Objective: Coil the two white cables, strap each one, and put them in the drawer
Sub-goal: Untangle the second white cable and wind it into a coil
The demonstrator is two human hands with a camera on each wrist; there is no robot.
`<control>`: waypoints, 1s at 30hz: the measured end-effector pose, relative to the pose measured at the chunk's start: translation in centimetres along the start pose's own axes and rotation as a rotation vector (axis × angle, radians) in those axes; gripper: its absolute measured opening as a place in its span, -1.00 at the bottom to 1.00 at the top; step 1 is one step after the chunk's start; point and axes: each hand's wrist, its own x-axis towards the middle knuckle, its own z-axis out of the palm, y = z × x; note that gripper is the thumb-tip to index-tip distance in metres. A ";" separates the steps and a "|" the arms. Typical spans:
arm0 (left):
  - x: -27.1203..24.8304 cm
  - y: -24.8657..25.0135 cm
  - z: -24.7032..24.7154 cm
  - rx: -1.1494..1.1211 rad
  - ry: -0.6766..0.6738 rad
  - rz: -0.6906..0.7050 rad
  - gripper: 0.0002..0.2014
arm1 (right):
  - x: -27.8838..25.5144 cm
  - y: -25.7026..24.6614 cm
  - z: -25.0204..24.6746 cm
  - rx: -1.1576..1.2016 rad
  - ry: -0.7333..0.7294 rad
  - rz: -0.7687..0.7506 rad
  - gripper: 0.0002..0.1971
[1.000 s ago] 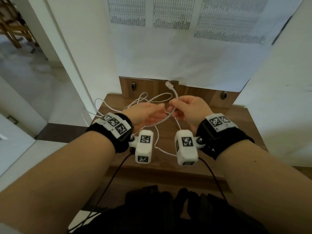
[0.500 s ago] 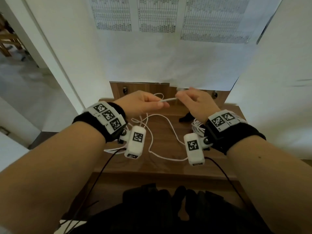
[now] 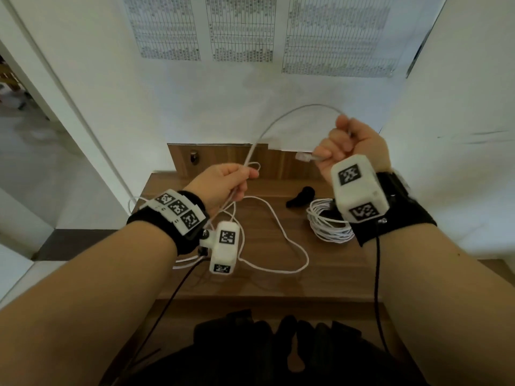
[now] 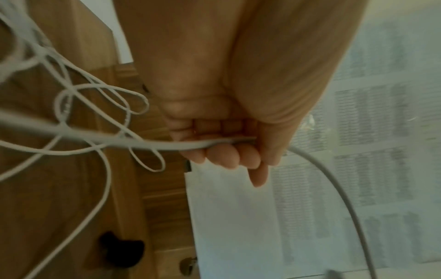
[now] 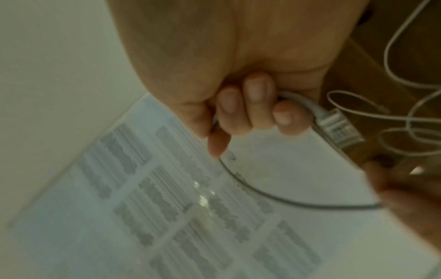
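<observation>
A loose white cable (image 3: 281, 118) arcs through the air between my two hands. My right hand (image 3: 344, 151) is raised and grips it near its clear plug (image 3: 302, 156) (image 5: 339, 128), which sticks out to the left. My left hand (image 3: 228, 179) is lower and pinches the same cable (image 4: 167, 144) between thumb and fingers. The rest of it trails in loose loops (image 3: 278, 240) over the wooden top (image 3: 320, 277). A second white cable (image 3: 327, 222) lies coiled under my right wrist. A black strap (image 3: 301, 199) lies beside that coil.
The wooden top has a raised back panel (image 3: 223, 162) with a metal knob (image 3: 193, 156). White paper sheets (image 3: 250, 79) hang on the wall behind. A white wall (image 3: 459, 135) closes the right side. Black wrist-camera cords (image 3: 377, 274) hang off the front edge.
My right hand rose up and to the right, pulling the plug end with it. A length of cable now arcs between the hands. My left hand dropped slightly and stays on the cable.
</observation>
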 end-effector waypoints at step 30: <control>0.5 4.3 0.3 0.420 -0.129 0.176 -0.75 | -0.8 5.1 0.5 -1.172 -0.213 0.124 -0.61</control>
